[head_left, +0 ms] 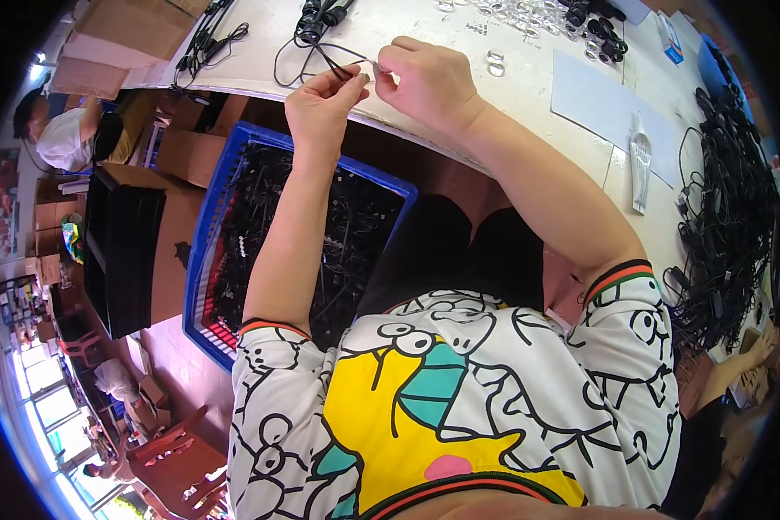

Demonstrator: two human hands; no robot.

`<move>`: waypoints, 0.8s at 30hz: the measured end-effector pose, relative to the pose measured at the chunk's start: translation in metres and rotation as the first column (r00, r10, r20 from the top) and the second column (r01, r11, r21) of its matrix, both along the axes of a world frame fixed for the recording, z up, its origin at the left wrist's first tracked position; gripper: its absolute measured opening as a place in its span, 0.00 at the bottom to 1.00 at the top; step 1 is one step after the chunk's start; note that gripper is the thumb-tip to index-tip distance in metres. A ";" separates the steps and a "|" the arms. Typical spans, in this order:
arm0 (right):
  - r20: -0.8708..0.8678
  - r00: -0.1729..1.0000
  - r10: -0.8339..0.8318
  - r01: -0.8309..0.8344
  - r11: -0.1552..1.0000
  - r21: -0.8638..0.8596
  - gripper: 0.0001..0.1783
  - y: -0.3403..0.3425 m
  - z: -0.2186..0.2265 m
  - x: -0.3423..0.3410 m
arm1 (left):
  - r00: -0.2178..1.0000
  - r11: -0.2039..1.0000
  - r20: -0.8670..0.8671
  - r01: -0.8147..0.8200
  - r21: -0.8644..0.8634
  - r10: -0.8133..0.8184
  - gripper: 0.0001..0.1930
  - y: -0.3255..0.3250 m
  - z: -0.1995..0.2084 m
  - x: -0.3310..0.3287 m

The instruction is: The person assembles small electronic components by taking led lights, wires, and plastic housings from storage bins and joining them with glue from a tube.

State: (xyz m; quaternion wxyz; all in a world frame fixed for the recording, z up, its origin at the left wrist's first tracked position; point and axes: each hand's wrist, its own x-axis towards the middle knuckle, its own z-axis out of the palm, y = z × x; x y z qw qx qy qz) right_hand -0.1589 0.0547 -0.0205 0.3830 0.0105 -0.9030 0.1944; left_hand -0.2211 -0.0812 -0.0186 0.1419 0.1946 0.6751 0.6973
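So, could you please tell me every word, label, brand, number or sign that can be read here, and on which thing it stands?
No text is readable here.
Blue-white box: print too small to read.
White packet: faint marks, too small to tell if they are words.
Wall poster: too blurred to read.
Shirt: cartoon drawings, no words seen.
Cable at the hands: no marking visible.

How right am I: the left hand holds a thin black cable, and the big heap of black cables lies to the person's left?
The side is wrong: the head view shows the big heap of black cables to the person's right. The left hand does hold a thin black cable.
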 end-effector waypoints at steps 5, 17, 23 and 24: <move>0.240 0.968 -0.069 0.115 0.976 -0.184 0.05 0.009 -0.009 -0.006 | 0.992 0.998 0.119 0.038 0.057 -0.044 0.10 -0.005 0.003 -0.003; 0.216 0.879 0.424 -0.193 0.733 -0.653 0.09 0.002 -0.009 -0.006 | 0.960 0.991 0.267 0.053 0.123 -0.085 0.10 -0.014 -0.003 -0.010; 0.203 0.857 0.474 -0.173 0.635 -0.753 0.10 0.002 -0.006 -0.006 | 0.986 0.997 0.147 0.074 0.039 -0.079 0.10 -0.017 0.000 -0.008; 0.197 0.860 0.471 -0.160 0.614 -0.773 0.10 0.002 -0.008 -0.007 | 0.969 0.993 0.229 0.078 0.088 -0.096 0.10 -0.017 0.002 -0.008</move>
